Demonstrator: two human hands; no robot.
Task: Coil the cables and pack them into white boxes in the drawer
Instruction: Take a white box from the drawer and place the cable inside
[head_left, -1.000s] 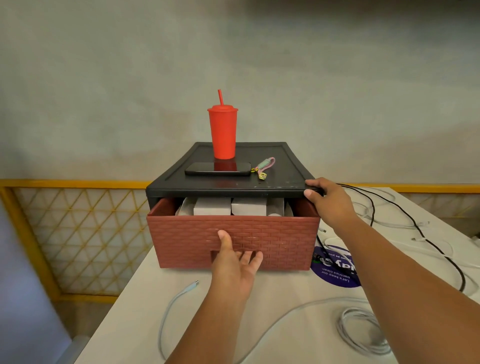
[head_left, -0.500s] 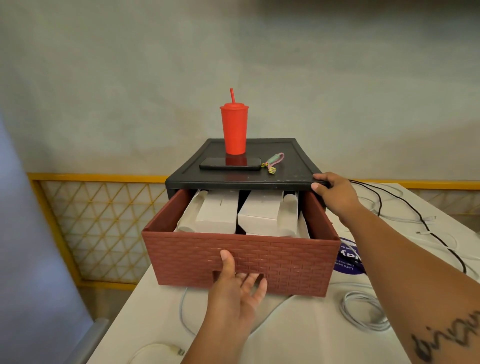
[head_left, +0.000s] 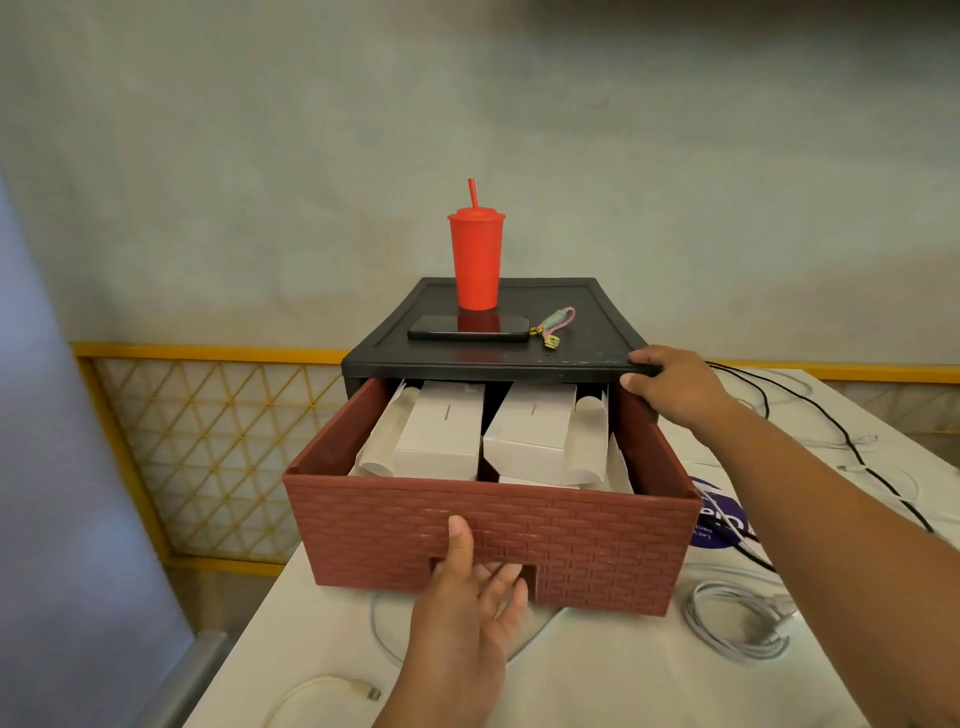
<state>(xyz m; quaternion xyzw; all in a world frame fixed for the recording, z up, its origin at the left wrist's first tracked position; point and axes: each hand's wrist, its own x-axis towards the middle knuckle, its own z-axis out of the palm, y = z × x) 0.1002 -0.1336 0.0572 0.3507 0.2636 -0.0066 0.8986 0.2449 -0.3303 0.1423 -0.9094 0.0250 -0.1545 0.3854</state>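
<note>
While the left hand (head_left: 467, 597) holds the handle slot in the front of the red-brown drawer (head_left: 597, 540), thumb laid up on the brick-pattern face and the other fingers hooked into the slot, the right hand (head_left: 675, 387) grips the front right corner of the black case (head_left: 571, 358), fingers over the top edge and thumb under it. The drawer is pulled far out of the case, above the white counter (head_left: 597, 675). Inside it lie white boxes (head_left: 441, 436): two large ones side by side in the middle, and narrower white pieces leaning at each side wall. What is under them I cannot tell.

On top of the case stands a red cup (head_left: 475, 260) with lid and straw. Just in front of it a dark phone (head_left: 467, 328) lies flat, with a small pastel strap (head_left: 557, 323) beside its right end.

The cables that I can see lie on the counter, outside the drawer. A coiled white cable (head_left: 737, 623) lies to the right of the drawer front, below the right forearm. A black cable (head_left: 857, 457) runs across the counter behind the right arm. A loose white cable (head_left: 332, 693) with its plug showing lies near the lower left edge of the counter. A purple sticker (head_left: 722, 519) is on the counter beside the right wall of the drawer.
</note>
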